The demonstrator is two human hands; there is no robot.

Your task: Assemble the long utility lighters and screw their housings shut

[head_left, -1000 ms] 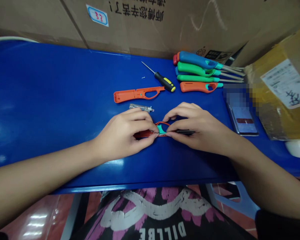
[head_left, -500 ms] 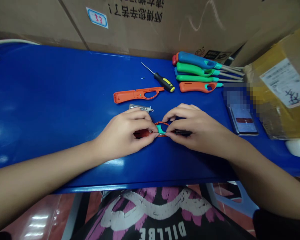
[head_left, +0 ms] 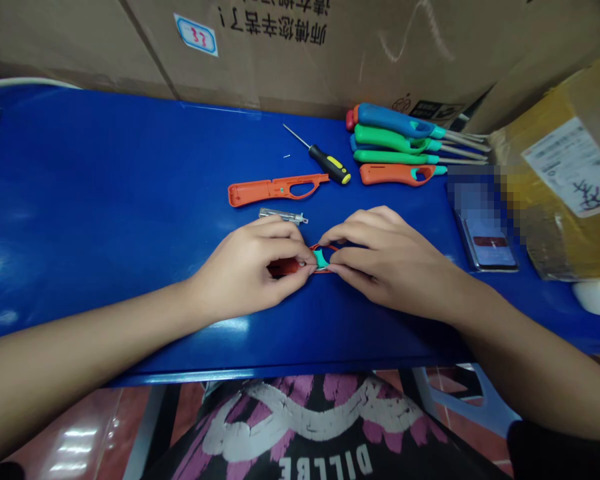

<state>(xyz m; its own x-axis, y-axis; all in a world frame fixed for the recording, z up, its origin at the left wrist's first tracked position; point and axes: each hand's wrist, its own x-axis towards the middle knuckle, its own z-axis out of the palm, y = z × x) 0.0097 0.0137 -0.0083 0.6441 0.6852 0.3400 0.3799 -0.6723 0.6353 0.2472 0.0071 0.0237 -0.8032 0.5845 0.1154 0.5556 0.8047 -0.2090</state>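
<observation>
An orange half-casing of a long-nosed lighter (head_left: 283, 267) lies on the blue table, with a turquoise trigger (head_left: 322, 258) set in its finger loop. My left hand (head_left: 253, 263) pinches at the trigger's left end, thumb and forefinger together over the casing. From the other side my right hand (head_left: 400, 263) closes its fingertips on the casing by the trigger, hiding the nozzle end. A thin light strip shows below the trigger between the fingertips. Just beyond the left hand lies a silvery tank-like insert (head_left: 283, 216). The other orange half-casing (head_left: 253, 193) rests farther back.
A black and yellow screwdriver (head_left: 330, 165) lies behind, beside a tiny screw (head_left: 287, 156). Several assembled lighters (head_left: 387, 175) are stacked at the back right. A phone (head_left: 495, 257) and a taped carton (head_left: 555, 240) stand right. A large cardboard box (head_left: 280, 73) borders the back.
My right hand has shifted slightly left and its fingertips have closed in on the trigger. A dark piece under that hand is now out of sight. My left hand stays put.
</observation>
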